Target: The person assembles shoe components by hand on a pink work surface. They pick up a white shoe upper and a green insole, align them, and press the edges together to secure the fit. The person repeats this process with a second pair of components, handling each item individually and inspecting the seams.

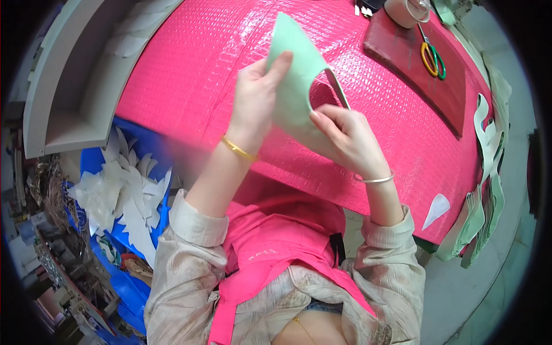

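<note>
Above the pink-covered table [190, 75] I hold up a pale green flat piece of sheet material [296, 52] with a rounded opening cut into its right side. My left hand [257, 95] grips its left edge, thumb on the near face and fingers behind. Near the lower end of the opening, my right hand [351, 138] pinches the edge between thumb and fingers. Pink table covering shows through the opening. The piece stands tilted, its pointed end up and away from me. I cannot tell what kind of article it is.
Scissors [428, 57] with yellow and green handles lie on a dark red board [397, 57], beside a white cup-like container [405, 12]. Pale green strips [483, 201] hang over the right edge, near a white teardrop-shaped scrap [437, 210]. A blue bin [123, 284] of white offcuts stands left, below a grey shelf [75, 80].
</note>
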Available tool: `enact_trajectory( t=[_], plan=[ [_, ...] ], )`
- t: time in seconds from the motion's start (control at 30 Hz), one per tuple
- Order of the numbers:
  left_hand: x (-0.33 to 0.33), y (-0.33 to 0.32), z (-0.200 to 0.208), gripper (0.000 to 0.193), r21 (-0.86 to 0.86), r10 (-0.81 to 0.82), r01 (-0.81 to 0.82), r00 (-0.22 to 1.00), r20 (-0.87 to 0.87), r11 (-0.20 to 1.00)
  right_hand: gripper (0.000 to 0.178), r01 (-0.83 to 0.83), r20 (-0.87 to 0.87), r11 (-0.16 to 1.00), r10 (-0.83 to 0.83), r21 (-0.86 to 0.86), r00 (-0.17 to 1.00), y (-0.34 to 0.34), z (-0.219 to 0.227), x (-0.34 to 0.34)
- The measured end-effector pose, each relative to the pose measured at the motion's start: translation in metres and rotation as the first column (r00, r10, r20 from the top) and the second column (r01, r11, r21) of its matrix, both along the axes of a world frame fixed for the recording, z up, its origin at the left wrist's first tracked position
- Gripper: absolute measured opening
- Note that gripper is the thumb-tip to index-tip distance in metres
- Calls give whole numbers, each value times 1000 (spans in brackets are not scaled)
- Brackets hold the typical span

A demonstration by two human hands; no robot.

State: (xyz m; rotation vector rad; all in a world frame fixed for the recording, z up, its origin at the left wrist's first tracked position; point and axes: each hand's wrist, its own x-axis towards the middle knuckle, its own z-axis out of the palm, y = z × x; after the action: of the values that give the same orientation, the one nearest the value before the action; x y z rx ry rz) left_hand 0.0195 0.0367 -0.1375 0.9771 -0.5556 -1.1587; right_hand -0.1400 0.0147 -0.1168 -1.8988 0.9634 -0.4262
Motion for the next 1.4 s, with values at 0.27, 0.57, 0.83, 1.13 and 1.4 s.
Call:
enact_trajectory(
  t=[0.27, 0.57, 0.83, 1.13, 1.4],
  plan=[
    [-8, -54, -19, 33, -187, 265, -192, 784, 561, 963, 29, 301, 89, 881, -288, -366, 953, 9, -14, 28],
    [-32, -76, -32, 28, -82, 119, -86, 701, 703, 993, 17, 267, -180, 874, -363, -407, 914, 88, -20, -16],
    [-20, -79, -57, 29, -8, -6, 10, 880, 476, 1000, 39, -90, -294, 848, -80, -522, 953, 132, -16, -40],
    [-39, -42, 10, 22, 13, -470, 516, 770, 431, 857, 32, 210, 464, 893, -394, 399, 794, -4, -27, -102],
    [-73, 29, 22, 30, 291, -522, 454, 550, 652, 842, 17, 305, 612, 809, -581, 502, 536, 11, -20, -59]
  ],
)
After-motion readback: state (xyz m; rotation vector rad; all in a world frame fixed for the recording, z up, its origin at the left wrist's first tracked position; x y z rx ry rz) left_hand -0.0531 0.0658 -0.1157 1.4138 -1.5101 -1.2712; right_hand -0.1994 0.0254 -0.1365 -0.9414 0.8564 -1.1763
